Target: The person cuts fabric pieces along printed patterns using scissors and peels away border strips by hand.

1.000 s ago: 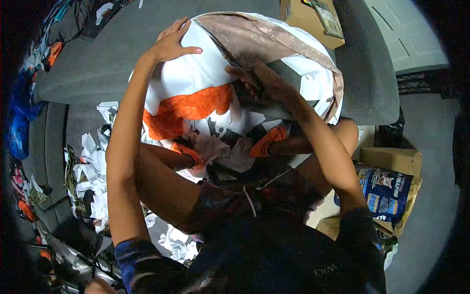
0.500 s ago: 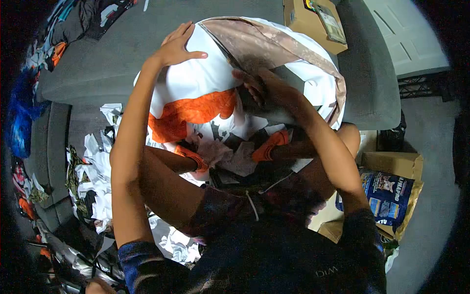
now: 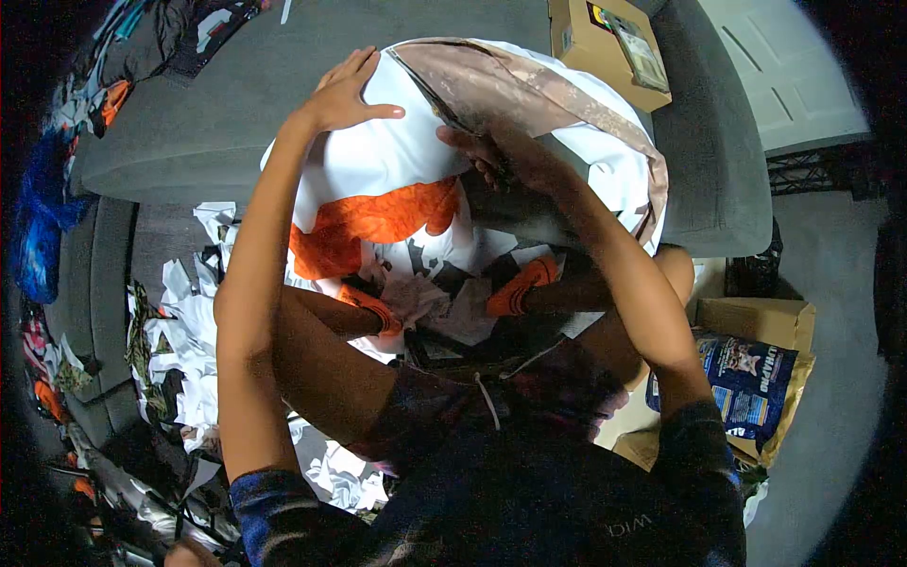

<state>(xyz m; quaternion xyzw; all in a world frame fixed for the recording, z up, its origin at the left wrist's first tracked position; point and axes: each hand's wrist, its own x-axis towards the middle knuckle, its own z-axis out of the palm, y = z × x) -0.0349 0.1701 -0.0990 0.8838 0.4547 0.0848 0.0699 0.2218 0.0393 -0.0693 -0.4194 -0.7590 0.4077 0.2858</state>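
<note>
A large white fabric (image 3: 378, 156) is spread over the grey couch edge in front of me, with an orange patterned part (image 3: 378, 222) along its near side. My left hand (image 3: 345, 99) lies flat on the white cloth, fingers stretched and thumb apart. Shut on dark scissors (image 3: 430, 94), my right hand (image 3: 496, 161) is in shadow at the middle of the cloth. The long blades point away and to the left, along the border between the white and a tan camouflage fabric (image 3: 491, 85). Its fingers partly hide the handles.
White fabric scraps (image 3: 184, 350) lie heaped at left and between my feet. A cardboard box (image 3: 614, 47) with a package on top sits on the grey couch (image 3: 227, 85). Right of my leg are a blue printed bag (image 3: 751, 383) and another carton (image 3: 765, 317).
My right hand and the scissors have shifted very slightly. The left hand stays flat in nearly the same place, and the cloth's far edge sits slightly lower.
</note>
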